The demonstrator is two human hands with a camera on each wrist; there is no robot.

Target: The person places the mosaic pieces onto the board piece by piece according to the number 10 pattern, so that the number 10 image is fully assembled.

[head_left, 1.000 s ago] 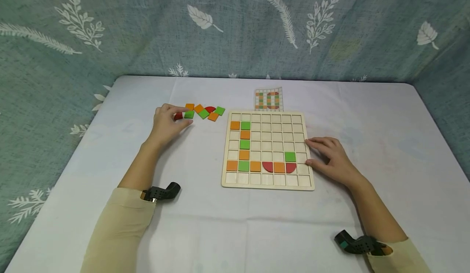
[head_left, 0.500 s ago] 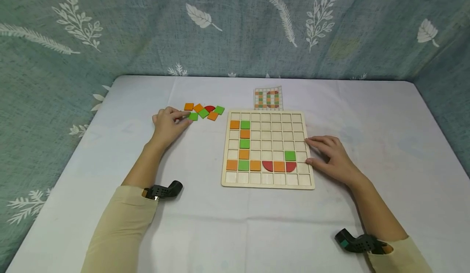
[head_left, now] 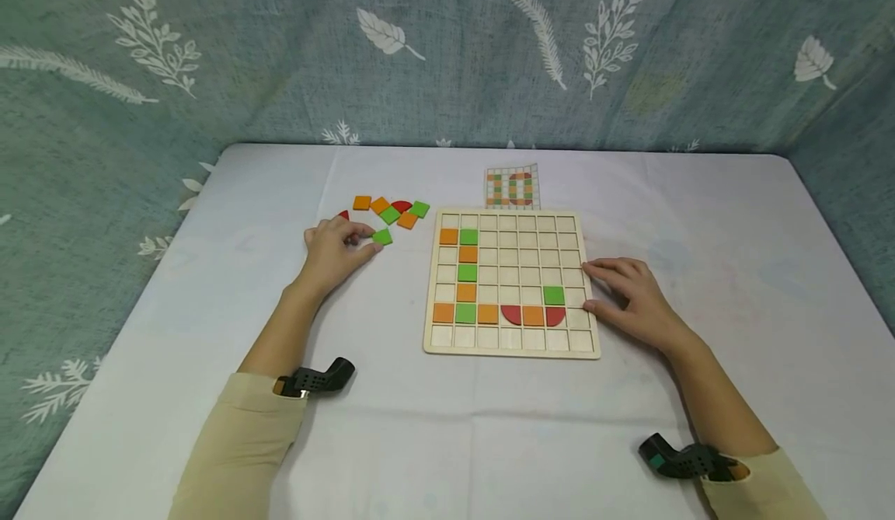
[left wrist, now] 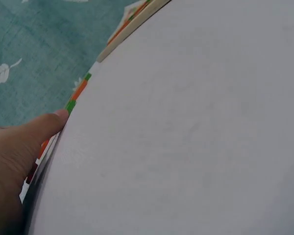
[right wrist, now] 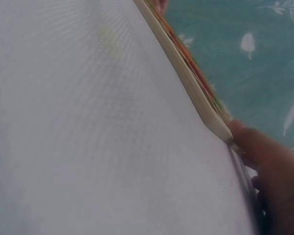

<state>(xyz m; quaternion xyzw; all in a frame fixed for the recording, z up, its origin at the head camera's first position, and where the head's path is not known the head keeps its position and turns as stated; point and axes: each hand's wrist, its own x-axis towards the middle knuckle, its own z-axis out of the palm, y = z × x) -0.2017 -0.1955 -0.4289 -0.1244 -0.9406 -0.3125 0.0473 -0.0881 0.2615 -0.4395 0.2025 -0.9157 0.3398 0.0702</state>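
Observation:
My left hand [head_left: 336, 249] pinches a small green square tile [head_left: 382, 237] between thumb and fingers, just in front of the loose pieces. In the left wrist view the thumb [left wrist: 54, 122] lies right against green. Behind that hand a red piece [head_left: 343, 214] peeks out, mostly hidden. My right hand [head_left: 632, 302] rests with relaxed fingers at the right edge of the wooden grid board [head_left: 510, 354]. Orange and green squares and red quarter-rounds sit in the board's left part and in a lower row, with one green square [head_left: 554, 295] above the row's right end.
Several loose orange, green and red pieces, among them an orange tile [head_left: 362, 203], lie left of the board. A printed pattern card [head_left: 513, 187] lies behind the board's far edge. A patterned green cloth [head_left: 447, 54] hangs behind the white table [head_left: 447, 442].
My left hand has drawn the green tile toward the front and right, away from the other pieces. The red piece by that hand is now mostly behind it. The right hand stays at the board.

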